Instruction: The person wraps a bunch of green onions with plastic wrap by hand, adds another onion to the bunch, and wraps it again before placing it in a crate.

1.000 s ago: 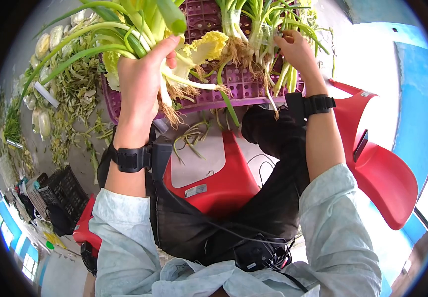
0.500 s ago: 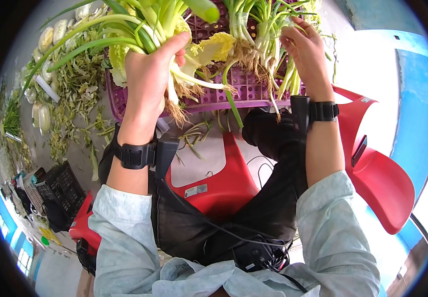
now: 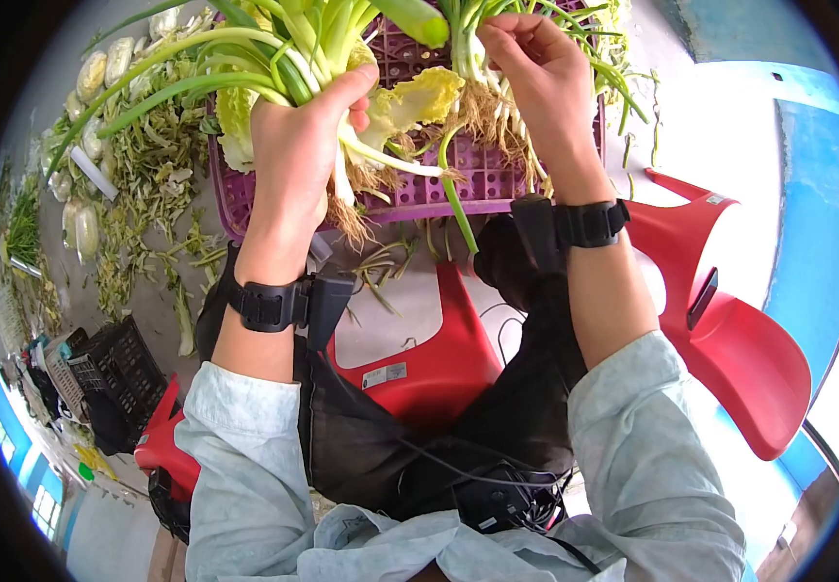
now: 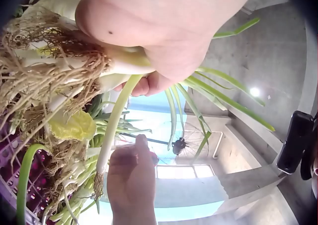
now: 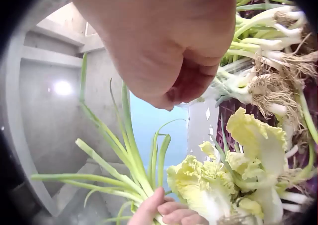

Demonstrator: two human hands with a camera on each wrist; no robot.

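My left hand (image 3: 293, 145) grips a bunch of green onions (image 3: 327, 44) round the stems, its thumb across the front. Brown roots (image 4: 59, 51) hang below that grip. Over the crate my right hand (image 3: 550, 102) has its fingers curled toward the thumb. A shiny strip of clear tape (image 5: 201, 98) shows at its fingertips. Other green onion bunches (image 5: 278, 41) lie just beyond the right hand, roots toward the person. Pale yellow cabbage leaves (image 3: 421, 102) lie between the hands, beside the held bunch.
A purple plastic crate (image 3: 439, 207) stands before the person's knees. Leaf trimmings (image 3: 153, 165) and wrapped cabbages (image 3: 90, 78) cover the floor at left. A red stool (image 3: 429, 373) stands between the legs, with a red chair (image 3: 744, 359) at right and a black crate (image 3: 124, 364) at left.
My right hand has moved left from the crate's right side, over the bunches and toward the left hand. The left hand keeps its grip on the green onions, nearly still.
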